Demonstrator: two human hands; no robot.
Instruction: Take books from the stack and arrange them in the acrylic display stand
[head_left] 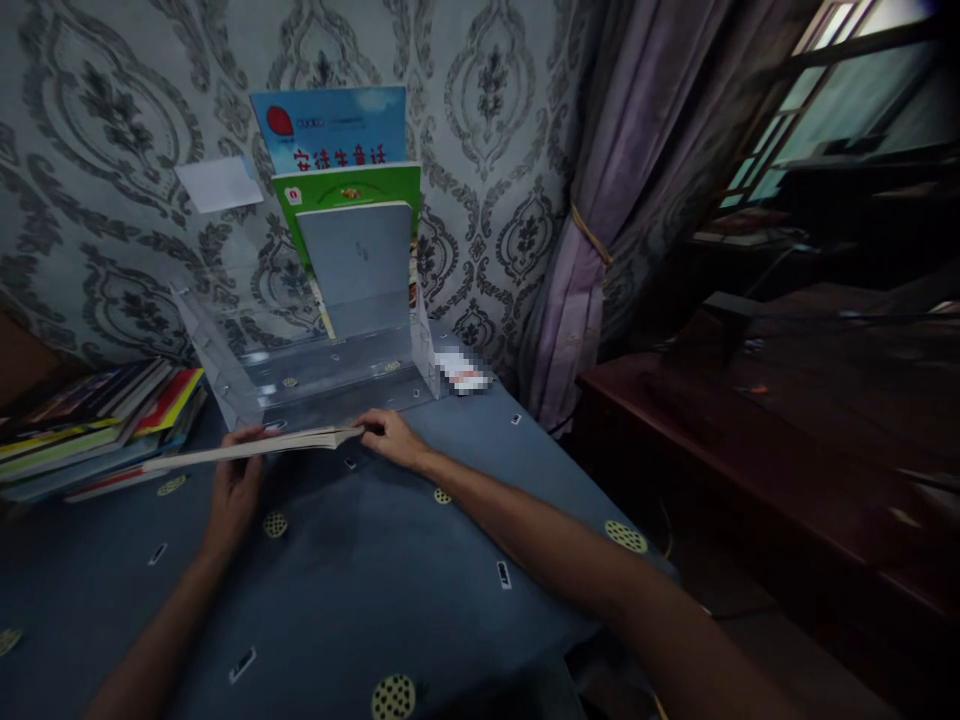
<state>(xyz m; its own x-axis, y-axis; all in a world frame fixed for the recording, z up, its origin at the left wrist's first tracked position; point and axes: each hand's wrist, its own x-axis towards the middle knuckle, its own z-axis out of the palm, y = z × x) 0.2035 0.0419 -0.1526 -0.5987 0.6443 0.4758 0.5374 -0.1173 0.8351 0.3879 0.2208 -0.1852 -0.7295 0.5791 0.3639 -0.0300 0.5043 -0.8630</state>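
A thin book [292, 441] is held nearly level above the table, its page edges facing me. My left hand [238, 480] grips it from below near the middle. With thumb and fingers my right hand [386, 437] pinches its right end. Just behind it stands a clear plastic book rack [424, 345]. Upright at the rack's right side are a grey-white book [364, 265], a green book [352, 180] and a taller blue book [330, 110] with red Chinese lettering. The front cover of the held book cannot be made out.
A pile of books [90, 420] lies at the left on the blue patterned table [315, 600]. Right of the rack is a small blurred white item [465, 375]. A tied purple curtain [577, 220] hangs beyond, beside a dark red wooden piece of furniture [750, 460]. Patterned wallpaper is behind.
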